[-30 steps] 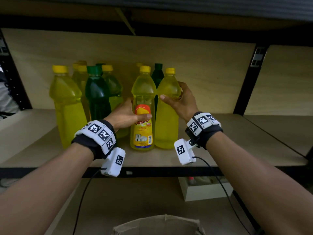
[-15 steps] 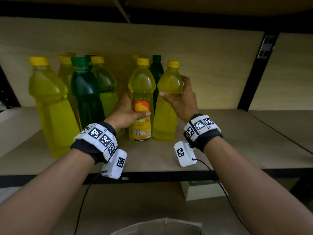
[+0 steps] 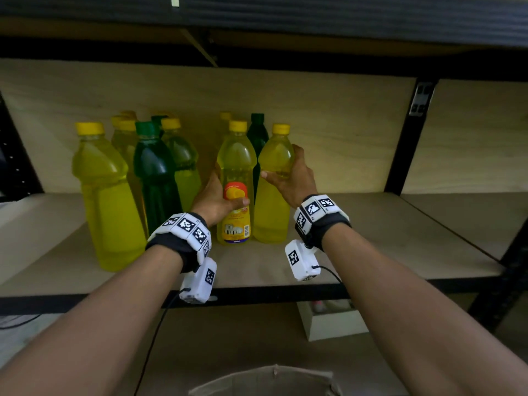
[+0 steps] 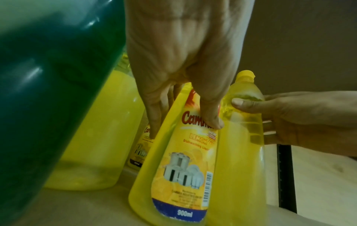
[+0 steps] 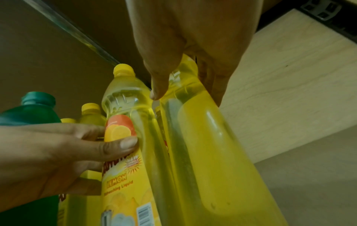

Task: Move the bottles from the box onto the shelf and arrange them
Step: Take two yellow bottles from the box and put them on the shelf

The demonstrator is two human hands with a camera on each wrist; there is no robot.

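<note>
While both stand upright on the wooden shelf [image 3: 371, 247], two yellow bottles sit side by side and touching, each held by one hand. The labelled lemon dishwashing liquid bottle [image 3: 235, 184] is gripped by the left hand [image 3: 217, 200], whose thumb lies across the front of its label while the fingers wrap round the far side; the left wrist view shows the thumb pressed on the brand name and the fingers reaching behind. Just to the right of it, the plain yellow bottle [image 3: 273, 192] shows no label on its near face and is clasped by the right hand [image 3: 290, 178] at its shoulder, thumb on the near side and fingers curled round the far side. Directly behind the gap between the two hands stands a dark green bottle [image 3: 258, 132], with another yellow cap showing behind the labelled bottle. To the left of the left hand stands a cluster: a large green bottle [image 3: 155, 172] closest, a big yellow bottle [image 3: 107, 195] further left and nearer the shelf's front edge, and more yellow-capped bottles behind them. Below the hands, under the shelf, the top edge of a cardboard box [image 3: 268, 380] shows, and a small white box [image 3: 331, 318] sits on the floor below the right wrist.
</note>
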